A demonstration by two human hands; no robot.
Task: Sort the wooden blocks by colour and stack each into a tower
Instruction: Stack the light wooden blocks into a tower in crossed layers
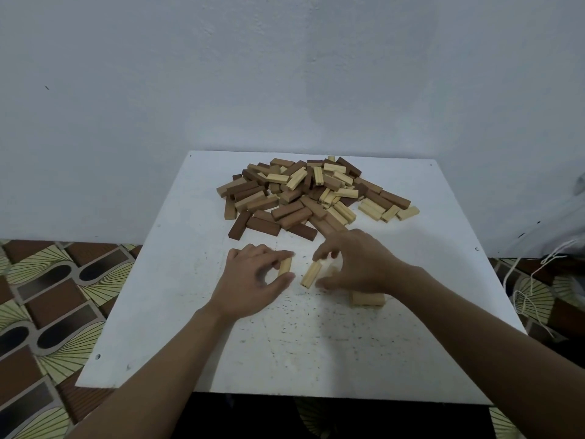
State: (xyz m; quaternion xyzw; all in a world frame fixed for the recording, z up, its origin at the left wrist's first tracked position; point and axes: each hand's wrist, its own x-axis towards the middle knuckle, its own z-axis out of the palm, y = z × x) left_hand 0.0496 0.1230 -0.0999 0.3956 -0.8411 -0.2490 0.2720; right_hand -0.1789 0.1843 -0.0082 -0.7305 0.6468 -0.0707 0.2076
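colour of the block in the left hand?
Light, pale wood. Head view shows the pale block pinched in the left hand.

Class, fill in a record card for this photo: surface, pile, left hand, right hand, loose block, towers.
surface: white table
pile: pale, tan and dark brown blocks mixed, at the table's far side
left hand: pinches first pale block
right hand: grips second pale block
loose block: third pale block lies flat by the right wrist
towers: none built yet
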